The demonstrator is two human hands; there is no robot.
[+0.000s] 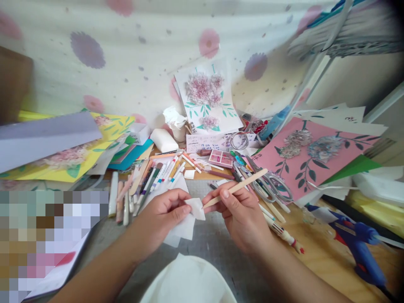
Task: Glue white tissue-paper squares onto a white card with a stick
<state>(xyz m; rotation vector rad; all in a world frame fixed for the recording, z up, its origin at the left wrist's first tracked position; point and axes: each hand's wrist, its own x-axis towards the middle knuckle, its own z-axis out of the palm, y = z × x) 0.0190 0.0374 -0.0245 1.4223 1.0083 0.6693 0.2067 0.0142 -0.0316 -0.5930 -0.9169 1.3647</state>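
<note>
A white round container (225, 283) with a white sheet (189, 273) in it sits nearest, over the near part of the grey mat (221, 244); above the middle of the mat, the left hand (170, 210) pinches a small piece of white paper (198, 209) between thumb and fingers, its free corner pointing towards the right hand; the right hand (243, 210) grips a flat wooden stick (243, 184), fingers closed round it, the stick slanting up to the right above the mat, its lower end at the right edge of the small piece; whether the two touch I cannot tell; below the left hand, loose white sheets (184, 229) lie on the mat; to the right of the mat, a blue glue gun (356, 240) lies on the wooden bench (318, 267); along the far left part of the mat, markers and brushes (160, 174) lie in a spread; just beyond the far edge of the mat is a small palette (221, 158) with pink colours; beyond the mat to the left is a yellow sheet (19, 168), and to the right a pink sheet (271, 155) bearing paper flowers; farther beyond the mat, a white sheet with pink paper flowers (202, 90) stands upright before a flower-patterned curtain (142, 25)
</note>
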